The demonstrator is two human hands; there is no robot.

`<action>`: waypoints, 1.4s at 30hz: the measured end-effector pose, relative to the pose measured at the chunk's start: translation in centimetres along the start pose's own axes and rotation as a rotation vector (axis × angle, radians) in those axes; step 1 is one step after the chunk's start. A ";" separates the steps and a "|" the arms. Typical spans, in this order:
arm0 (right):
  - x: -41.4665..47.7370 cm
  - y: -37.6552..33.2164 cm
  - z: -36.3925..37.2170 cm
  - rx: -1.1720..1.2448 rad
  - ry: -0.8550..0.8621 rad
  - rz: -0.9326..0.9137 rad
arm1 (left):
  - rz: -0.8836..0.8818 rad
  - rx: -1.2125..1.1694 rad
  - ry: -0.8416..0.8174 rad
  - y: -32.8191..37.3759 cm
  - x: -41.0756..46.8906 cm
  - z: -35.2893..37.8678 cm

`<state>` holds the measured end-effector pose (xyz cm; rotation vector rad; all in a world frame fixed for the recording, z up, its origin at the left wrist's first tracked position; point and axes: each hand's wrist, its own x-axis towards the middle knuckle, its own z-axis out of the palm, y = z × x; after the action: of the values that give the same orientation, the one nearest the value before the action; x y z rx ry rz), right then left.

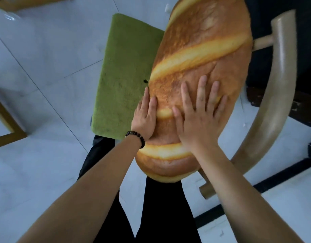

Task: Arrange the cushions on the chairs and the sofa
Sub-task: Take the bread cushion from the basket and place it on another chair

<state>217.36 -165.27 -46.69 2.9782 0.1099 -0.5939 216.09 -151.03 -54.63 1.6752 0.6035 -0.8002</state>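
A long cushion printed like a loaf of bread (200, 55) leans against the curved wooden backrest (277, 88) of a chair. It stands on a green fuzzy seat cushion (123, 76) that covers the chair seat. My left hand (146, 118) lies flat against the bread cushion's left edge, fingers together, a dark bead bracelet on the wrist. My right hand (198, 116) presses flat on the cushion's front with the fingers spread. Neither hand closes around anything.
White tiled floor (45, 67) surrounds the chair. A wooden frame corner (7, 125) sits at the left edge, another wooden piece at the top left. Dark furniture (305, 50) stands behind the chair at right. My black trouser legs are below the seat.
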 end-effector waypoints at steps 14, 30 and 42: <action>-12.6 -4.7 5.1 0.142 0.048 0.309 | 0.100 0.348 -0.243 -9.1 -8.3 -1.2; -15.9 -4.0 -7.3 0.756 -0.395 0.255 | 0.140 0.257 -0.246 -1.7 -21.8 -11.2; -33.8 -2.4 -20.2 1.437 -0.121 -0.062 | 0.302 -0.421 0.631 -1.1 -50.6 -16.6</action>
<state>193.61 -162.27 -15.27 4.2452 -0.4287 -1.2665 186.26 -133.79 -14.02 1.5552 0.8521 0.0939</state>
